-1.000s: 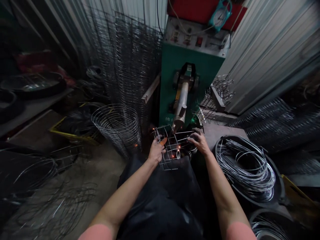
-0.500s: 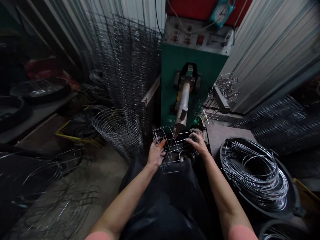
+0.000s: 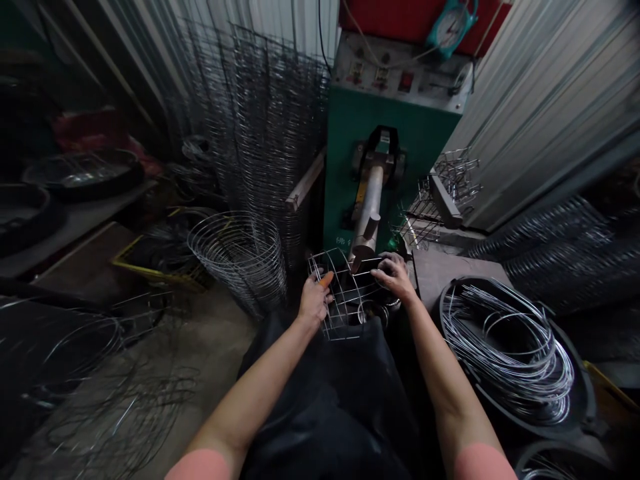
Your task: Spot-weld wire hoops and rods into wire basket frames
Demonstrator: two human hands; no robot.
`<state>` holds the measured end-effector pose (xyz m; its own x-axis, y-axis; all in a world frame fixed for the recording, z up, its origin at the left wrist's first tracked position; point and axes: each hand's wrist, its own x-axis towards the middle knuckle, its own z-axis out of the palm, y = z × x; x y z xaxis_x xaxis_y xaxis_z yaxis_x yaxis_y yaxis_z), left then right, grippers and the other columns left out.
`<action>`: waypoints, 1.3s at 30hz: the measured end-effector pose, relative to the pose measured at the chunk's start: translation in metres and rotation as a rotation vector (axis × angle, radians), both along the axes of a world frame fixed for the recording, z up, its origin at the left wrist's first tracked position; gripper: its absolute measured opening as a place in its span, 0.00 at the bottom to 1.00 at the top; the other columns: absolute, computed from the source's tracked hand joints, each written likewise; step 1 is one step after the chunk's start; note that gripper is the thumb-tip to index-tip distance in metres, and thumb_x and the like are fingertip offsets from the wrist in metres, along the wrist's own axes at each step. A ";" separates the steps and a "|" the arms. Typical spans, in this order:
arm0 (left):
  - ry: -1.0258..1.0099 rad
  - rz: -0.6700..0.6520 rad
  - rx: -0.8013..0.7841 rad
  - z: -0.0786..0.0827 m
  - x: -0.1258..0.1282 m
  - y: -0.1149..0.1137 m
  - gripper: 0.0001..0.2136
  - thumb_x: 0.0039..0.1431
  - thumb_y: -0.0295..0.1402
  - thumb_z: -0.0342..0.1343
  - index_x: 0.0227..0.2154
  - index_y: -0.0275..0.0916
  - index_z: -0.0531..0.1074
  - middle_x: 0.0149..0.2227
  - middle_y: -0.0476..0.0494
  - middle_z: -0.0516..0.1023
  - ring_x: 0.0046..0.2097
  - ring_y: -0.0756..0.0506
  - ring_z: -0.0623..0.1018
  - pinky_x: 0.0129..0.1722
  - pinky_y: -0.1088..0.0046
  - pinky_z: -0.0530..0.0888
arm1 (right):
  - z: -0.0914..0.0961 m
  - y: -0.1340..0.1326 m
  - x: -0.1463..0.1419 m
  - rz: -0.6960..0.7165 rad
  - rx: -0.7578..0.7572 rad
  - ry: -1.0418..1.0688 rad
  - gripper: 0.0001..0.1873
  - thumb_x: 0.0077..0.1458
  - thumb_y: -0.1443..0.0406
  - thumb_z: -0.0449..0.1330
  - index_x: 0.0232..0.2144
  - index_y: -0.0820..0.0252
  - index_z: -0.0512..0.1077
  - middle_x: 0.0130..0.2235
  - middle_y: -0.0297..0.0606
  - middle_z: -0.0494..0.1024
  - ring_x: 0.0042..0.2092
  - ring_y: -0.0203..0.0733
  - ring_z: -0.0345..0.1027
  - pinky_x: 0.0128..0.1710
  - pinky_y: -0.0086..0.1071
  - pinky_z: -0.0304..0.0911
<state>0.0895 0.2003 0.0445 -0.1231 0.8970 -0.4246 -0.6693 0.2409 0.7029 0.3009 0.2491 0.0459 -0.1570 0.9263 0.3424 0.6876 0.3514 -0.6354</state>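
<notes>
A small wire basket (image 3: 345, 305) of crossed metal rods sits at the lower tip of the machine's metal arm (image 3: 371, 193), above my dark apron. My left hand (image 3: 314, 301) grips its left side, with an orange cover on the thumb. On the right, my right hand (image 3: 396, 276) pinches the end of its wires; the fingertips are dark and partly hidden. The arm's pointed electrode tip (image 3: 353, 260) is at the basket's upper wires; whether it touches them I cannot tell. Below the basket, a round shiny metal part (image 3: 369, 312) shows partly.
The green machine (image 3: 345, 127) stands ahead. Tall stacks of wire mesh (image 3: 270, 113) and a wire-ring cone (image 3: 235, 257) are left of it. On the right, a black tub (image 3: 445, 300) holds coiled wire (image 3: 545, 373). Small wire racks (image 3: 453, 180) lie beside the machine.
The basket has tilted slightly and its near edge sits a little higher. Both hands keep their hold, the left shifted slightly right. The view has moved a little.
</notes>
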 end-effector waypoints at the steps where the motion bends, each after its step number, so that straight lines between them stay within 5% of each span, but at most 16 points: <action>1: -0.001 0.001 -0.004 0.001 0.000 0.002 0.25 0.34 0.33 0.67 0.36 0.39 0.61 0.23 0.59 0.58 0.18 0.60 0.55 0.15 0.83 0.50 | 0.001 0.001 0.000 0.002 -0.006 0.002 0.18 0.47 0.49 0.58 0.22 0.56 0.66 0.45 0.41 0.69 0.52 0.51 0.54 0.52 0.45 0.47; 21: 0.091 -0.084 -0.037 -0.002 -0.004 0.015 0.21 0.40 0.32 0.65 0.37 0.39 0.61 0.21 0.59 0.57 0.17 0.59 0.54 0.14 0.84 0.50 | -0.002 0.001 -0.001 -0.055 -0.070 0.062 0.17 0.44 0.50 0.60 0.20 0.56 0.67 0.45 0.40 0.70 0.53 0.51 0.55 0.53 0.45 0.47; 31: 0.100 -0.197 -0.014 -0.006 -0.012 0.021 0.24 0.38 0.35 0.66 0.38 0.40 0.62 0.22 0.58 0.58 0.17 0.59 0.56 0.14 0.84 0.51 | -0.023 0.007 0.025 -0.117 -0.030 0.166 0.19 0.44 0.46 0.58 0.23 0.56 0.70 0.43 0.42 0.70 0.49 0.49 0.60 0.51 0.43 0.52; 39: 0.022 -0.398 0.104 -0.025 -0.038 0.003 0.24 0.37 0.36 0.67 0.38 0.38 0.65 0.22 0.57 0.57 0.18 0.60 0.55 0.15 0.87 0.51 | -0.005 -0.045 0.033 -0.027 0.119 0.003 0.16 0.49 0.50 0.58 0.26 0.56 0.70 0.39 0.41 0.73 0.45 0.48 0.65 0.48 0.44 0.51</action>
